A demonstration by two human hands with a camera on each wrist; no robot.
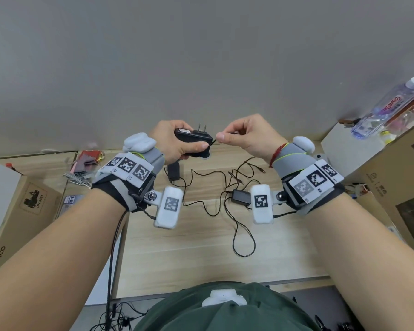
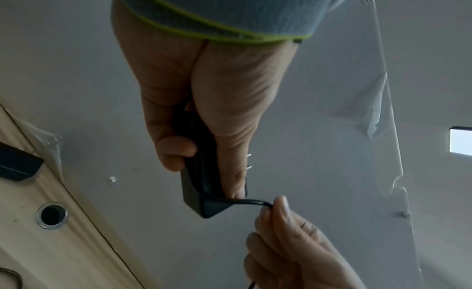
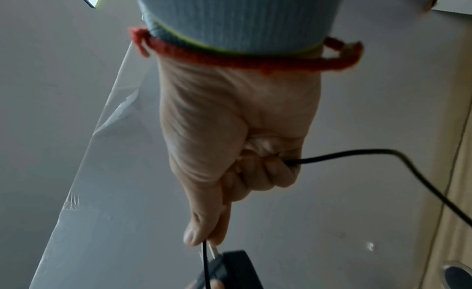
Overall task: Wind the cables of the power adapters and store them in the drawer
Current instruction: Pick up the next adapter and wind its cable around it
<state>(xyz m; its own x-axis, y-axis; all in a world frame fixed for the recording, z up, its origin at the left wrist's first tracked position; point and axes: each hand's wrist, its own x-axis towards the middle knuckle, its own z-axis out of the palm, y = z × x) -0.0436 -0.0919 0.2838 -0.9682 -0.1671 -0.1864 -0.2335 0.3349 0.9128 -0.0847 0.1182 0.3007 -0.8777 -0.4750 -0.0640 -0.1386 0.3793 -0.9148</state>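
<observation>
My left hand (image 1: 177,142) grips a black power adapter (image 1: 193,138) above the wooden desk, its two plug prongs pointing up. In the left wrist view the adapter (image 2: 201,192) lies between thumb and fingers. My right hand (image 1: 244,134) pinches the adapter's thin black cable (image 2: 245,202) close to the body, between thumb and forefinger; the cable (image 3: 357,154) leaves that fist and trails down to the desk. Two more black adapters (image 1: 174,170) (image 1: 241,196) lie on the desk with tangled cables (image 1: 234,211). No drawer is in view.
Cardboard boxes (image 1: 17,218) (image 1: 397,177) flank the desk (image 1: 196,254). A plastic water bottle (image 1: 387,108) lies on a white box (image 1: 344,151) at the right. Small clutter (image 1: 86,163) sits at the back left. A round cable hole (image 2: 51,214) is in the desk near the wall.
</observation>
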